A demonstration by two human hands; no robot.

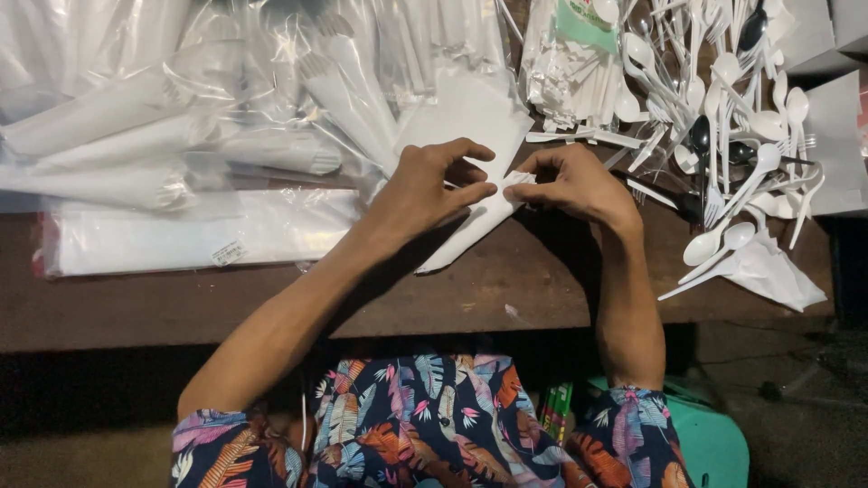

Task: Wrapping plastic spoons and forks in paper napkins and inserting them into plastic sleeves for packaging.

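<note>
My left hand [432,185] and my right hand [571,183] meet over a dark wooden table [506,289]. Both pinch a folded white paper napkin [470,230] that lies slanted on the table, its upper end between my fingertips. Just behind my hands lies a flat white napkin sheet [470,113]. A heap of white plastic spoons and forks [723,117] lies to the right of my right hand. Clear plastic-wrapped cutlery packs [181,136] are piled to the left of my left hand.
A flat clear bag of white sheets [181,239] lies at the left front of the table. A bundle of wrapped white sticks [570,81] sits behind my right hand. White boxes [836,136] stand at the far right. A green stool [714,443] is below me.
</note>
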